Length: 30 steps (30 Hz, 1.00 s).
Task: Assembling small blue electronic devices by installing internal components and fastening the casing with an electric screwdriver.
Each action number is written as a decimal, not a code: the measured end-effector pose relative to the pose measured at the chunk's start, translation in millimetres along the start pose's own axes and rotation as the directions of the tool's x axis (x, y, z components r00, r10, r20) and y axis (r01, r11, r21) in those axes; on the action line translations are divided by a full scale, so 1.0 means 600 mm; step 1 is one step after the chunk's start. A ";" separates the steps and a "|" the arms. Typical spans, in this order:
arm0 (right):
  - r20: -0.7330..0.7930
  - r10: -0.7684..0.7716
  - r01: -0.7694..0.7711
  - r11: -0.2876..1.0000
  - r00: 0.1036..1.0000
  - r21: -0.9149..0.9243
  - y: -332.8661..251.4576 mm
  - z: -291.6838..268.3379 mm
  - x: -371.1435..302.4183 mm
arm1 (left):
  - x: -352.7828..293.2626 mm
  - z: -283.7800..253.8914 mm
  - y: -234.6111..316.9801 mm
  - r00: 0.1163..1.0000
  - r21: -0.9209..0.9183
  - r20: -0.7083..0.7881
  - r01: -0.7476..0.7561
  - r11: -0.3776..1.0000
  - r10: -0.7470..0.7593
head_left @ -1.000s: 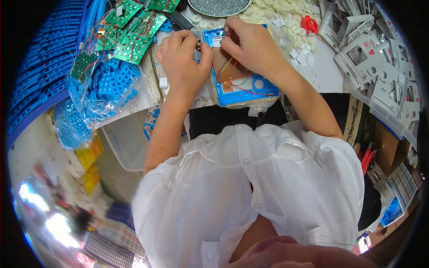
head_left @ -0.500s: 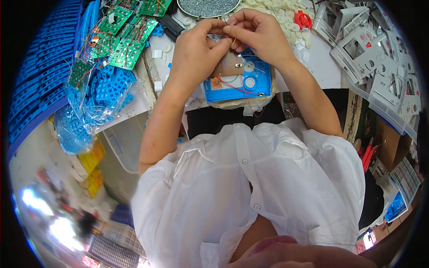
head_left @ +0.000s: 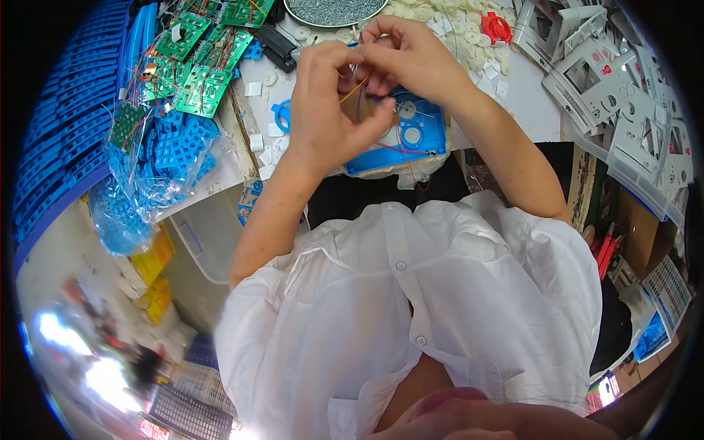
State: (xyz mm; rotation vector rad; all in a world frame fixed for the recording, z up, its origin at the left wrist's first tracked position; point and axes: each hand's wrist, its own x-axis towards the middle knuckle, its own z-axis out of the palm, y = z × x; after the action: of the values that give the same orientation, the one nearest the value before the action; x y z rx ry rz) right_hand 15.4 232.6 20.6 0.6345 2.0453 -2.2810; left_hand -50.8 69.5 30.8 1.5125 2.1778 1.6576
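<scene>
Thin wires, one of them yellow (head_left: 354, 91), run between my two hands above a blue plastic casing (head_left: 434, 139). My right hand (head_left: 411, 60) pinches the wires between thumb and curled fingers. Close by on its left, my left hand (head_left: 328, 103) has its fingers curled round by the wires, its thumb stretched away below them. The fingertips nearly meet, and the exact grip there is partly hidden. Inside the casing sit round white parts (head_left: 412, 136) and red wires (head_left: 400, 150). The casing's left part lies behind my left hand.
Green circuit boards (head_left: 202, 89) and bagged blue parts (head_left: 172, 147) are piled at left. A round tray of small metal pieces (head_left: 337, 10) stands at the back. White plastic panels (head_left: 598, 81) fill a bin at right. A blue ring (head_left: 281, 115) lies by my left wrist.
My left hand has shifted down and turned, its thumb moving away from the fingertips and over the casing. More of the yellow wire shows, and the brown board is now covered.
</scene>
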 end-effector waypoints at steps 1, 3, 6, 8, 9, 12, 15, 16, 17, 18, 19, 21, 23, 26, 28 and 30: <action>-0.005 0.041 -0.041 0.998 0.999 0.050 -0.003 0.008 -0.004 | -0.002 0.002 0.003 0.998 -0.020 -0.054 -0.046 0.999 0.045; 0.005 0.049 -0.050 0.997 0.999 0.059 0.002 0.007 -0.004 | -0.011 -0.001 -0.014 0.990 0.048 0.033 -0.142 0.989 0.140; -0.008 -0.083 0.081 0.986 0.996 -0.143 0.009 0.000 0.002 | -0.017 -0.003 -0.025 0.985 0.114 0.074 -0.164 0.980 0.156; -0.083 -0.233 0.183 0.902 0.969 -0.390 -0.013 0.003 -0.007 | -0.027 -0.006 -0.031 0.992 0.126 0.099 -0.087 0.988 0.075; -0.051 -0.204 0.167 0.901 0.978 -0.399 -0.025 -0.003 -0.004 | -0.027 -0.006 -0.028 0.995 0.137 0.095 -0.027 0.990 0.014; 0.036 -0.129 0.133 0.920 0.991 -0.368 -0.035 -0.025 0.010 | -0.010 -0.003 -0.007 0.976 0.188 0.095 0.175 0.966 -0.195; 0.094 -0.084 0.107 0.955 0.992 -0.276 -0.031 -0.028 0.019 | 0.012 0.003 -0.002 0.934 0.290 0.102 0.302 0.908 -0.343; 0.106 -0.065 0.093 0.954 0.992 -0.286 -0.040 -0.027 0.016 | 0.017 0.006 -0.009 0.941 0.334 0.101 0.275 0.902 -0.324; 0.116 -0.045 0.078 0.952 0.992 -0.297 -0.048 -0.026 0.014 | 0.020 0.008 -0.015 0.947 0.376 0.101 0.247 0.893 -0.304; 0.134 -0.048 0.088 0.946 0.990 -0.313 -0.052 -0.029 0.015 | 0.018 0.010 -0.021 0.960 0.361 0.090 0.216 0.907 -0.264; 0.153 -0.050 0.098 0.939 0.987 -0.329 -0.056 -0.033 0.015 | 0.014 0.011 -0.028 0.971 0.347 0.079 0.184 0.920 -0.224; 0.179 -0.067 0.117 0.951 0.982 -0.287 -0.064 -0.042 0.015 | 0.012 0.013 -0.031 0.980 0.317 0.069 0.156 0.936 -0.187; 0.198 -0.104 0.138 0.977 0.975 -0.165 -0.073 -0.055 0.016 | 0.018 0.013 -0.023 0.978 0.292 0.068 0.167 0.942 -0.195; 0.338 -0.078 0.178 0.945 0.938 -0.274 -0.085 -0.072 0.022 | 0.022 0.012 -0.020 0.983 0.296 0.074 0.142 0.945 -0.171; 0.298 -0.171 0.262 0.918 0.939 -0.299 -0.075 -0.073 0.032 | 0.019 0.010 -0.026 0.981 0.273 0.085 0.145 0.951 -0.174; 0.254 -0.219 0.302 0.884 0.942 -0.357 -0.072 -0.070 0.036 | 0.017 0.008 -0.028 0.976 0.259 0.092 0.166 0.951 -0.196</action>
State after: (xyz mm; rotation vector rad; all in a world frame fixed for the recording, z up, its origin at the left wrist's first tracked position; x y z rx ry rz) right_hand -4.0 284.5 52.6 0.0951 2.4971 -1.8511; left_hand -64.6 80.3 21.4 1.3669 2.4504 1.2473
